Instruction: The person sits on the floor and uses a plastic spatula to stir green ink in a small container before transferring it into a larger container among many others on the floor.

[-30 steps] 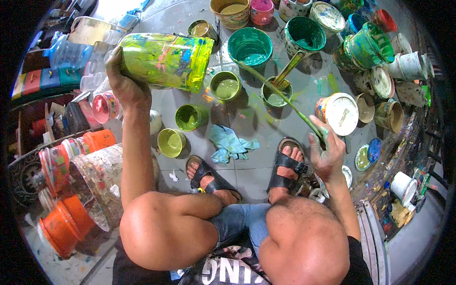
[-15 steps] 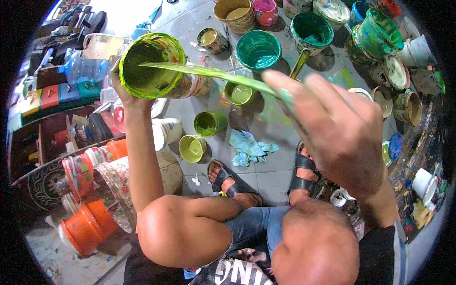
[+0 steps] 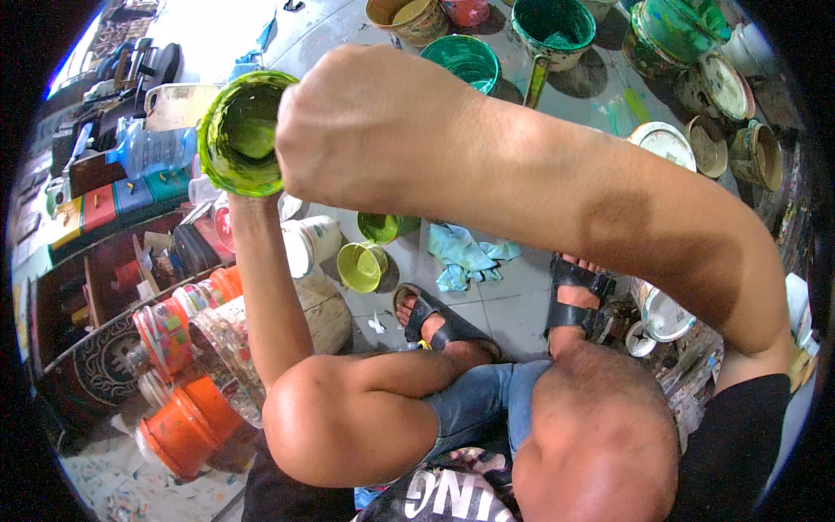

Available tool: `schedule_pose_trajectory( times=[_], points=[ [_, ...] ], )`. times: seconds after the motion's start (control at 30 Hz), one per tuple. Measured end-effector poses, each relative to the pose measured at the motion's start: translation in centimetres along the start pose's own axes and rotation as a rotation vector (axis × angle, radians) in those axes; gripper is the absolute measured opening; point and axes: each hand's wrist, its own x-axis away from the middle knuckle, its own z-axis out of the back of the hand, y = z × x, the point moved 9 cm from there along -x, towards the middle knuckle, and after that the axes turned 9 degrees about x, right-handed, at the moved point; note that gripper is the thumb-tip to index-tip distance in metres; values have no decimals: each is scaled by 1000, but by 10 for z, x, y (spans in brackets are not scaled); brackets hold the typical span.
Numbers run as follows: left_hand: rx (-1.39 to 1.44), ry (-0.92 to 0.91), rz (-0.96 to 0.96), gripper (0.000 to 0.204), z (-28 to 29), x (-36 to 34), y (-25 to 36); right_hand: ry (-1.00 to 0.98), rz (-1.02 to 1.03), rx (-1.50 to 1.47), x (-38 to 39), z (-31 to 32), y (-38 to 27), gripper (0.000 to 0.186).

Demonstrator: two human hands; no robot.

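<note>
1 head-worn fisheye, steeply downward

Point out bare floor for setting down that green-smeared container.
Bare tile lies between the left sandal and right sandal, nearer than the blue cloth. Crowded: upper right, with paint buckets close together, and left, with orange buckets beside a spattered tub. The right forearm hides some floor.

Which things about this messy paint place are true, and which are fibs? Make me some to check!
1. The smeared bucket has yellow-green paint on its rim. True.
2. The right hand rests on a knee. False: it is raised, covering part of the bucket's rim in this view.
3. The blue cloth lies on the grey floor. True.
4. The person is barefoot. False: black sandals are on both feet.
5. An orange bucket is on the person's left. True.
</note>
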Motion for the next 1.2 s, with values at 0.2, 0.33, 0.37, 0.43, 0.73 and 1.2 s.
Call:
schedule_pose_trajectory(
  times=[0.2, 0.33, 0.37, 0.43, 0.73, 1.2],
  points=[
    [-30, -28, 25, 44, -12, -2, 10, -58, 46, -12, 0, 42, 17, 10],
    [-47, -34, 41, 45, -11, -6, 10, 211, -53, -24, 1, 45, 23, 12],
    [-52, -40, 46, 46, -12, -7, 10, 241, -65, 3, 1, 42, 21, 12],
    [-45, -53, 54, 46, -14, -7, 8, 174, -1, 93, 5, 31, 15, 13],
    [-213, 268, -63, 43, 14, -6, 16, -8, 27, 90, 15, 48, 33, 16],
    [-318, 304, -162, 42, 11, -8, 19, -156, -21, -172, 29, 40, 44, 14]
  ],
)
